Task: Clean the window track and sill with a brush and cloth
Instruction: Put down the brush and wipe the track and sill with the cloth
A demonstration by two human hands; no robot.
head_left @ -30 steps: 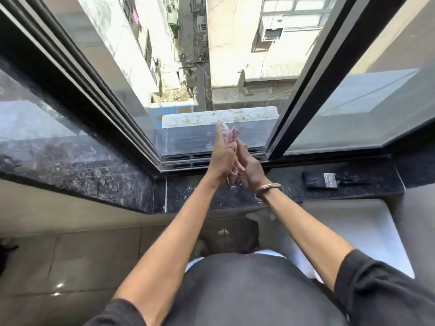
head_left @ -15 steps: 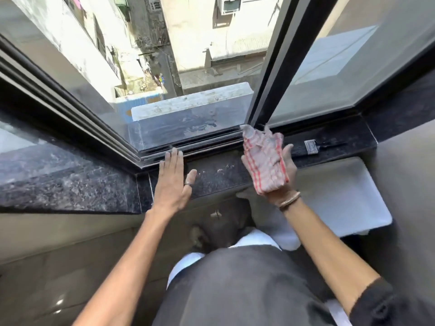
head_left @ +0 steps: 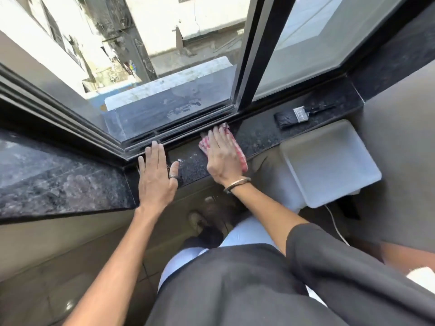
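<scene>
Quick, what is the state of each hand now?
Left hand: open, flat on the dark granite sill, holding nothing.
Right hand: open, pressing the red-and-white checked cloth flat on it.

Both bare forearms reach forward from short dark sleeves. The left hand (head_left: 157, 177) lies palm down, fingers straight and close together, thumb spread out to the side with a dark ring (head_left: 172, 183) at its base. The right hand (head_left: 222, 156) is also flat and palm down, fingers extended and slightly fanned, pressing on what lies under it rather than gripping. A metal bangle (head_left: 236, 184) circles the right wrist. The two hands sit near each other, not touching.
</scene>
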